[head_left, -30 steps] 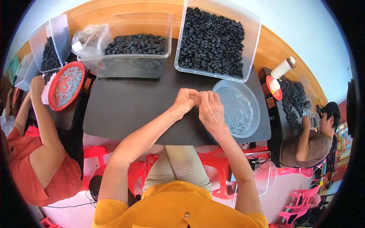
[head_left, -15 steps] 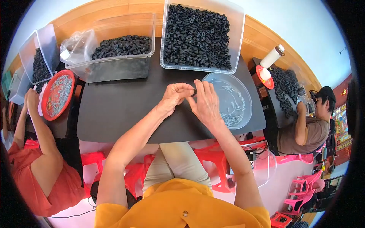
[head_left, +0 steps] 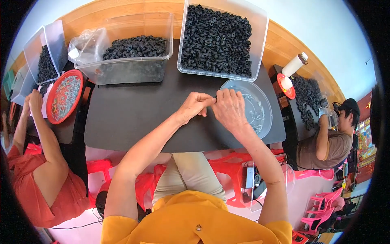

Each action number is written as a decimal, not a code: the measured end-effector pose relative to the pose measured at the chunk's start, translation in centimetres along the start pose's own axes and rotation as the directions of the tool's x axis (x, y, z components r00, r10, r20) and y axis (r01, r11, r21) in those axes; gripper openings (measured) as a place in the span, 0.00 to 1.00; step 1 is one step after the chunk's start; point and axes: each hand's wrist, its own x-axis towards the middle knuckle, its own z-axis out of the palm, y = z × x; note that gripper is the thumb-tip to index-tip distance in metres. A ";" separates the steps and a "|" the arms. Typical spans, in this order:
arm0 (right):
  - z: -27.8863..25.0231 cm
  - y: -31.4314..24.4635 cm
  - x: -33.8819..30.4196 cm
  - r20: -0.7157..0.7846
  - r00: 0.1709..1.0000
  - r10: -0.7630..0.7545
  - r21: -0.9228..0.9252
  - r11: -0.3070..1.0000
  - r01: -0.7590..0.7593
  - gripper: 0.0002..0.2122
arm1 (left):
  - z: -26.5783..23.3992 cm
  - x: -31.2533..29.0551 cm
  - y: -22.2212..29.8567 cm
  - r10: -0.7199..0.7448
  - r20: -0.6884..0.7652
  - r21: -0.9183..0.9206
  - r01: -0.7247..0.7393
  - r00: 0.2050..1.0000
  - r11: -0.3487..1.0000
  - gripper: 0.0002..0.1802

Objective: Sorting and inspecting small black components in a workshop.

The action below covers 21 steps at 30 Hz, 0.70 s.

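My left hand (head_left: 194, 107) and my right hand (head_left: 230, 109) meet over the dark tabletop, fingertips pinched together. Between them sits a small black plastic part (head_left: 215, 98), almost wholly covered by the fingers. The right hand's back faces up and its fingers curl inward, hiding what else they may hold. Just behind and right of that hand lies a round clear plastic dish (head_left: 266, 106) with small shiny metal pieces (head_left: 256, 116), partly covered by the hand. A large clear bin of black tubular parts (head_left: 216, 42) stands beyond my hands.
Back left, another clear bin (head_left: 126, 72) holds black parts beside a crumpled plastic bag (head_left: 90, 44). At left, a person in red works near a red tray (head_left: 52, 106) of metal pieces. At right, a person in a cap sits by a black heap (head_left: 305, 95) and a white bottle (head_left: 293, 66).
My right hand has rolled over, its fingers now curled down, and the black part is more hidden. Both hands sit slightly further right in the picture; the whole view has shifted a little.
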 end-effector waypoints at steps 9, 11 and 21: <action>-0.1 -0.4 0.3 0.021 0.999 -0.030 -0.001 1.000 0.030 0.07 | -0.5 0.0 -0.1 -0.042 0.042 -0.095 0.045 0.998 0.994 0.13; -0.1 -0.4 0.4 0.018 0.999 -0.035 0.016 0.999 0.035 0.06 | -0.5 -0.1 0.0 -0.032 0.047 -0.104 0.037 0.998 0.994 0.13; -2.4 -1.3 0.1 -0.030 0.997 0.069 0.144 0.988 -0.064 0.16 | -0.6 -0.1 0.4 0.007 0.031 -0.101 -0.004 0.999 0.995 0.13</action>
